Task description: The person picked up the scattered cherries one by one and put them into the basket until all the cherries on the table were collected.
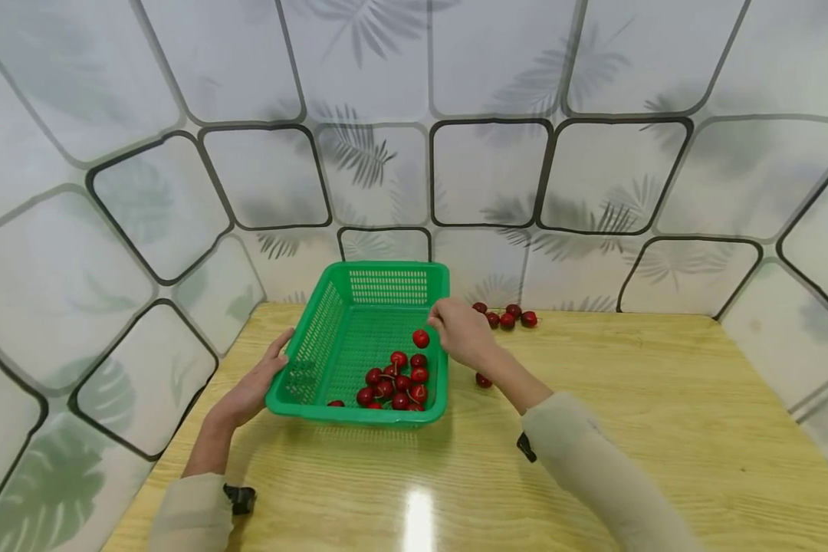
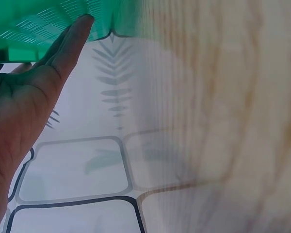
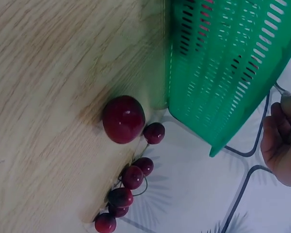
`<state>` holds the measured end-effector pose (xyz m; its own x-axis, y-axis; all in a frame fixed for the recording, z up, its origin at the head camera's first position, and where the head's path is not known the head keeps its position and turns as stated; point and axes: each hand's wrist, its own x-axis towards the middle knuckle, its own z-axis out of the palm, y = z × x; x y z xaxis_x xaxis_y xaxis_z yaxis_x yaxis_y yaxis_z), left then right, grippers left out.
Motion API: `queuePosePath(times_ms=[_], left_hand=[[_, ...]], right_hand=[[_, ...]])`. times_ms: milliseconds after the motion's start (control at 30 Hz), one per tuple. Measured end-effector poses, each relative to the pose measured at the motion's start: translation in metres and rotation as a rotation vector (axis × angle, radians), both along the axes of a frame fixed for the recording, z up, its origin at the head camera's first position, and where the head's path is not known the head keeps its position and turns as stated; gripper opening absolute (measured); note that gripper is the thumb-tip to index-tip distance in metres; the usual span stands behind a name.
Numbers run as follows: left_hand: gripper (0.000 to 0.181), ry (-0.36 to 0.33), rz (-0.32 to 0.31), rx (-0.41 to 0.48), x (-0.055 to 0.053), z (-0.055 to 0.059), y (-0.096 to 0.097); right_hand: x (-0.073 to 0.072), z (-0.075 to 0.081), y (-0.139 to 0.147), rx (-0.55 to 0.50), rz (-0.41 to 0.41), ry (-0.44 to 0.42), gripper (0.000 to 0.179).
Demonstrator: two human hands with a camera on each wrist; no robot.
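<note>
Right hand pinches cherry over green basket, left hand straight-fingered against its side, loose cherries on table

The tabletop is pale yellow wood with a streaky grain, glossy enough to carry a bright patch of white glare towards its near side. On it, left of the middle, stands a perforated green basket. To the basket's right a single cherry lies just beside it, and a cluster of dark red cherries, some with stems, sits near the far edge.
</note>
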<state>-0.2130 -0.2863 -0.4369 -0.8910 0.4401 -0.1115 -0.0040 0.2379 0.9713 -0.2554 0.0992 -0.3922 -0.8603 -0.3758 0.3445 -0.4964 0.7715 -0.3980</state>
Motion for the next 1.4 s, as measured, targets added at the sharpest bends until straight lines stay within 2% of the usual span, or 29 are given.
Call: queuePosePath(times_ms=[300,600,833,1033,1400], left_hand=[[0.062,0.0,0.005,0.005,0.003,0.0,-0.001],[0.062,-0.004,-0.004,0.02,0.002,0.0,0.0],[0.061,0.003,0.0,0.005,0.002,0.001,0.001],[0.062,0.01,0.006,-0.006,0.001,0.001,0.002],[0.062,0.007,0.005,-0.001,0.0,0.0,0.001]], right_hand=[[-0.004,-0.007,-0.027,0.191,0.069,0.17,0.01],[-0.007,-0.011,-0.035,0.276,0.015,0.01,0.014],[-0.011,-0.01,-0.041,0.376,-0.021,-0.084,0.042],[-0.012,-0.008,-0.044,0.487,-0.041,-0.115,0.04],[-0.011,-0.01,-0.042,0.405,-0.049,-0.104,0.041]])
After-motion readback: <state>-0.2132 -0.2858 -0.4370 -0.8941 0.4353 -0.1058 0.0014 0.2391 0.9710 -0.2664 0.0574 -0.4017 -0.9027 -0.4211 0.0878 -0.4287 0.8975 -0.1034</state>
